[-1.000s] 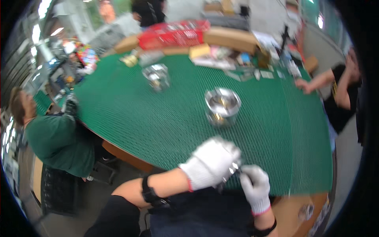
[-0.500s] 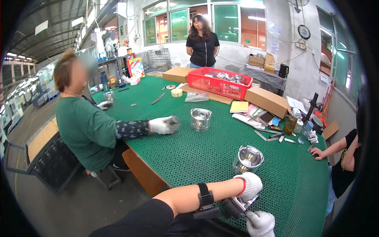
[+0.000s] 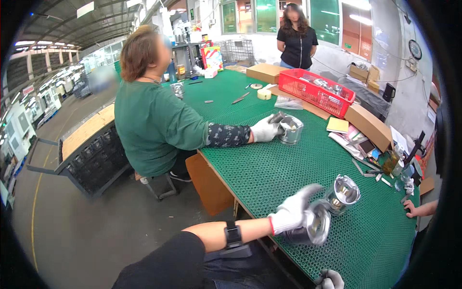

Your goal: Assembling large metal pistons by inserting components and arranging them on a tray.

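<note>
My left hand [image 3: 291, 212], in a white knit glove with red trim, grips a shiny metal piston [image 3: 320, 224] near the table's front edge. That piston is tilted, its hollow end facing right; the hand hides part of its side. One of my left fingers sticks out, blurred, above it. Right beside it a second piston [image 3: 343, 194] stands on the green mat, hollow end up. At the lower edge my right hand [image 3: 331, 279], also gloved, is closed with its fingers curled; something dark shows by them but is too cut off to name.
A seated co-worker's gloved hand [image 3: 265, 130] holds a small grey piece against another piston [image 3: 291, 131]. A red crate [image 3: 315, 94] of metal parts stands behind. Papers, bottles and small tools lie at the right, near another person's hand [image 3: 410, 208]. Someone stands beyond the table.
The view has swung left. My left hand and its piston are now beside the standing piston, apart from my right hand, which is lower. The co-worker's hand has reached the farther piston.
</note>
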Tool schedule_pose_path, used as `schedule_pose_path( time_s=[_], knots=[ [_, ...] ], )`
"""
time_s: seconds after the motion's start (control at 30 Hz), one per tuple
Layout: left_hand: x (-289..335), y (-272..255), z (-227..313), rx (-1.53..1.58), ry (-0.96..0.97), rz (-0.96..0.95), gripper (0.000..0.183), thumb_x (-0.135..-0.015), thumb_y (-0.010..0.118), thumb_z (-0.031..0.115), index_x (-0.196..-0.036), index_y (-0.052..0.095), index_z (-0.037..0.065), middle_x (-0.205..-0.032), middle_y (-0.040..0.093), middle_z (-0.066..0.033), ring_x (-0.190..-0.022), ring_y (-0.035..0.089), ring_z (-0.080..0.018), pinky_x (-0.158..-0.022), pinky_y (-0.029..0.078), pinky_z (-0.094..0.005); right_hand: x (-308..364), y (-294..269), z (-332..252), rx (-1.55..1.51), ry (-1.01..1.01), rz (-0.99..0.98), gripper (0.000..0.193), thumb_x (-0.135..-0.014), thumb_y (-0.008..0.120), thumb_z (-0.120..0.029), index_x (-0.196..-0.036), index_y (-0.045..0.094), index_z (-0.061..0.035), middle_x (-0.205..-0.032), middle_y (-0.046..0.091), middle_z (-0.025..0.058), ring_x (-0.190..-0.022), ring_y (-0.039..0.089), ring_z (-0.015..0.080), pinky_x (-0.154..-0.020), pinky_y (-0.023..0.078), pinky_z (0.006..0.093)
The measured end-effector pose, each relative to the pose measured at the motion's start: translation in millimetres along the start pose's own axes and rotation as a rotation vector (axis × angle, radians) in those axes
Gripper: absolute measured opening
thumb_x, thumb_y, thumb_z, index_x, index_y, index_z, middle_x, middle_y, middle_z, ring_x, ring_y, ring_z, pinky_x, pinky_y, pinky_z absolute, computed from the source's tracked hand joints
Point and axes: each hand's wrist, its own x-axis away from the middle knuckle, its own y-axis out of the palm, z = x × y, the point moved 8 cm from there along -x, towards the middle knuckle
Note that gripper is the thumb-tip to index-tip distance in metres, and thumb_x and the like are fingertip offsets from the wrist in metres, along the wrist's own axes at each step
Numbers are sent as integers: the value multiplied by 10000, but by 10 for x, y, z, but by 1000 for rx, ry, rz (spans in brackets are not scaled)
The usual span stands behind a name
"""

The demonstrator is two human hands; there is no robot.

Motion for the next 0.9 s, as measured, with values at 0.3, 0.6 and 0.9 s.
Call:
schedule_pose_path(
  time_s=[0.3,0.6,0.9],
  knots=[
    [423,-304,-265,-394,12,-187,1181,-578,901,280,-1496,233,-41,-1375,483,-294,-1278,504,-393,-1064,425,-417,-290,192,-48,-948,-13,128,247,-899,595,-196,-1106,602,-61,-665,592,85,-440,501,199,-397,417,362],
    [0,-232,-293,-612,276,-277,647,-814,764,208,-1365,489,10,-1329,561,-169,-1197,583,-278,-1018,474,-376,76,179,158,-308,92,87,448,-870,526,-303,-1090,632,72,-731,653,133,-506,509,98,-464,402,224],
    [480,1291,594,-951,732,-659,489,-634,740,154,-1092,615,37,-1154,641,-117,-1122,611,-315,-1014,474,-459,-125,-25,-464,366,-352,268,202,-888,553,-167,-854,679,-12,-763,653,149,-710,652,296,-675,513,367]
  ],
)
